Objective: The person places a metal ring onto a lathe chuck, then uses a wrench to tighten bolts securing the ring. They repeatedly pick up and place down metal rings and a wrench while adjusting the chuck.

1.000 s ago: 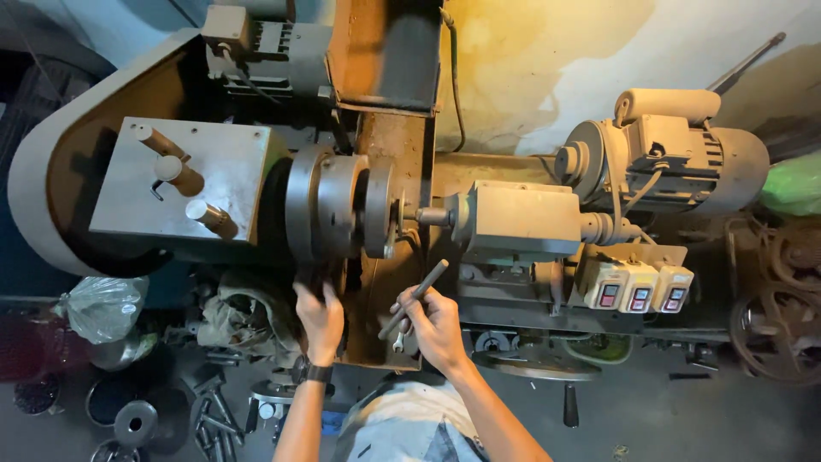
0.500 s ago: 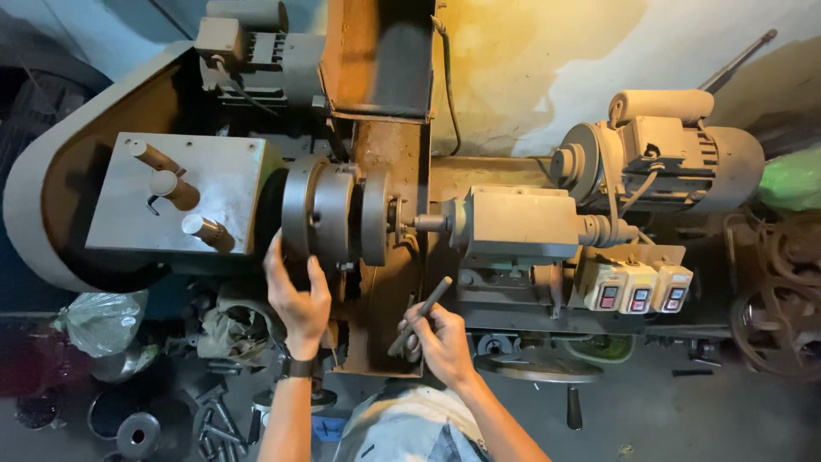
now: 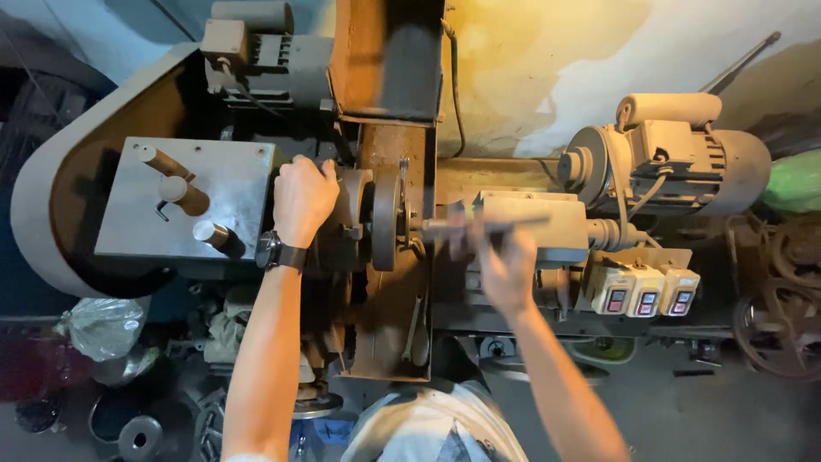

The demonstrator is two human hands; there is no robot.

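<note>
I look down on an old grey lathe. My left hand (image 3: 301, 198), with a dark wristwatch, rests closed over the top of the round chuck (image 3: 355, 224), next to the grey headstock cover (image 3: 184, 201) with its levers. My right hand (image 3: 506, 267) is blurred by motion. It grips a long dark metal bar (image 3: 487, 227) held level in front of the grey block-shaped part (image 3: 547, 224) just right of the chuck's faceplate (image 3: 386, 218).
A rusty brown tray (image 3: 386, 329) sits below the chuck with a wrench in it. Right of it are three switch boxes (image 3: 647, 295) and a grey motor (image 3: 684, 167). Metal scraps, gears and a plastic bag (image 3: 103, 327) lie on the floor at lower left.
My left hand rose from below the chuck onto its top. My right hand lifted the dark bar from the tray area up to the part beside the chuck, turning it level.
</note>
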